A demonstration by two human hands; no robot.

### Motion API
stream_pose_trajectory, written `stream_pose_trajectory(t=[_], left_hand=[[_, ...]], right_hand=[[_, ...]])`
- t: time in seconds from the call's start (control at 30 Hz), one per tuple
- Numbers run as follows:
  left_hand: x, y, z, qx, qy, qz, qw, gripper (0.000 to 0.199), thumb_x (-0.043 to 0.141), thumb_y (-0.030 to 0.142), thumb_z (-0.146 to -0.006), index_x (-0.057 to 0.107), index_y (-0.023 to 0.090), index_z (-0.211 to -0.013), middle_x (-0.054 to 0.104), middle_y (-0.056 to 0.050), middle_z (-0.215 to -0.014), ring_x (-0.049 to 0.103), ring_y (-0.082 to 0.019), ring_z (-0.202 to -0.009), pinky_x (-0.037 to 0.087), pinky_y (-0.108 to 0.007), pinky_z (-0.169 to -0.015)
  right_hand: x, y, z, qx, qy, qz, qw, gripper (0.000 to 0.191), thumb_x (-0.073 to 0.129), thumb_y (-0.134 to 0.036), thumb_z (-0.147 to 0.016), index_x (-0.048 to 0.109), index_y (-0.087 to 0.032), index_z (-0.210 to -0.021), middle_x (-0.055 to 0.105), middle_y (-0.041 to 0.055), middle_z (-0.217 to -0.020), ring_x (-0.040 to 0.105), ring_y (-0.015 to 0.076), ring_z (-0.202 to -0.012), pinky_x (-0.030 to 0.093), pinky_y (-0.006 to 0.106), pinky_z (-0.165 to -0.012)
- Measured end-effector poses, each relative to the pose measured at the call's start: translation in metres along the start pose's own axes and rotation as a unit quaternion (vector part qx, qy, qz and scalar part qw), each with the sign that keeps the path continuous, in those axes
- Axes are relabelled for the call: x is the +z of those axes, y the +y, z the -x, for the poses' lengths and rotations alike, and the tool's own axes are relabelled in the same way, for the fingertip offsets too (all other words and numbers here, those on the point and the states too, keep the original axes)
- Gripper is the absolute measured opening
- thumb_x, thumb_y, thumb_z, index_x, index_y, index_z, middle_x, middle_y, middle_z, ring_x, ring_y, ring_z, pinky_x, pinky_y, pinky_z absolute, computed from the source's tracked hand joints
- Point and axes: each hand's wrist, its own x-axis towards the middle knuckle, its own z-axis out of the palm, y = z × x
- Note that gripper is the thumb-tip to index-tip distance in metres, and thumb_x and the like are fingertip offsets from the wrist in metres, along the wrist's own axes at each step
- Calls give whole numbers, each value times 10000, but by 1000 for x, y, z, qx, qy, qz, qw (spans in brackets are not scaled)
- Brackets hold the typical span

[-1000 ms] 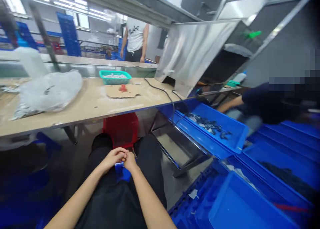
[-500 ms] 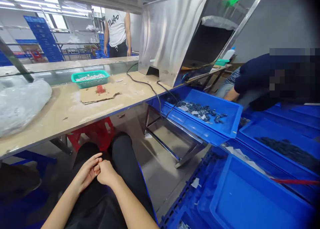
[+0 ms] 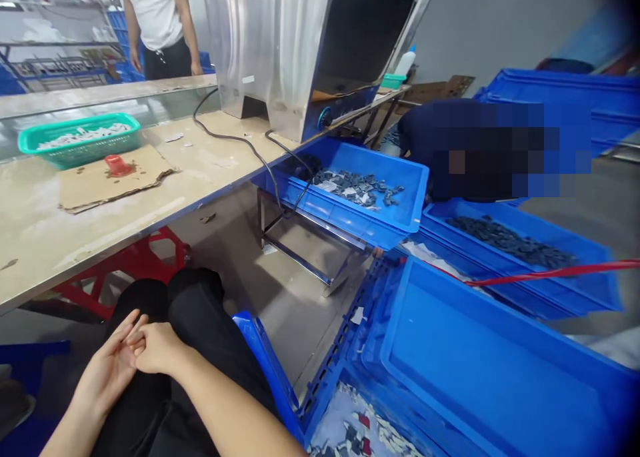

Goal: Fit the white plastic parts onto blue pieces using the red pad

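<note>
Both hands rest together over my lap, on black trousers (image 3: pixel 195 324). My left hand (image 3: pixel 111 364) lies palm up with its fingers stretched out and slightly bent, and no object shows on the palm. Against those fingers my right hand (image 3: pixel 163 350) is closed, knuckles up, its fingertips touching the left hand; no object shows in it. To the front left, on the worktable (image 3: pixel 185 207), a red cap-like piece (image 3: pixel 119 166) sits on a piece of cardboard (image 3: pixel 95 189). Behind it stands a green basket (image 3: pixel 65 152) of small white pieces.
A metal machine (image 3: pixel 280 50) with cables stands on the table. To the right are a blue crate (image 3: pixel 400 177) with dark pieces, another blue crate (image 3: pixel 593 254), and a bare-bottomed blue tray (image 3: pixel 480 350). One person bends over the crates; another stands behind the table.
My view has turned right, so the table and machine sit farther left and more crates show. My hands stay together in my lap. The bending person is lower, nearer the crates.
</note>
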Motion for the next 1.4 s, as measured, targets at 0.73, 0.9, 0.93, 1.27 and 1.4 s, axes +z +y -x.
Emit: stream_pose_trajectory(t=[0.73,0.9,0.93,1.27,1.4], left_hand=[[-10,-25,-44,-37,-81,-147,985,365,648,398,-595,564,167,-865,588,-19,-759,528,-92,-611,377,-193,-555],[-24,-19,-45,-32,-98,-147,984,337,617,390,-620,558,163,-862,579,-17,-755,527,-95,-628,373,-194,-561],[-26,-18,-46,-28,-93,-142,985,345,609,392,-624,549,163,-875,578,-22,-786,530,-94,-635,377,-196,-570],[-12,0,-37,-5,-131,-139,982,285,558,320,-670,546,142,-892,568,-42,-808,519,-100,-647,376,-216,-602],[-7,4,-31,10,-151,-179,972,232,492,285,-723,534,142,-901,564,-51,-824,518,-104,-668,377,-219,-625]], right_hand=[[-48,18,-14,69,45,-455,887,183,535,-251,-611,432,-164,-736,419,-24,-614,441,98,-566,358,238,-577],[-34,6,-39,111,-3,-520,847,217,638,-219,-572,504,-136,-722,452,-12,-585,460,103,-541,355,233,-530],[-36,7,-41,113,5,-524,844,227,650,-216,-569,513,-136,-731,458,-12,-596,468,103,-554,360,233,-540],[-91,36,-16,130,130,-437,880,295,685,-306,-576,506,-194,-782,470,-9,-647,503,133,-664,414,268,-642],[-109,51,5,145,171,-315,922,286,609,-388,-614,494,-201,-799,461,-2,-645,504,154,-661,418,304,-662]])
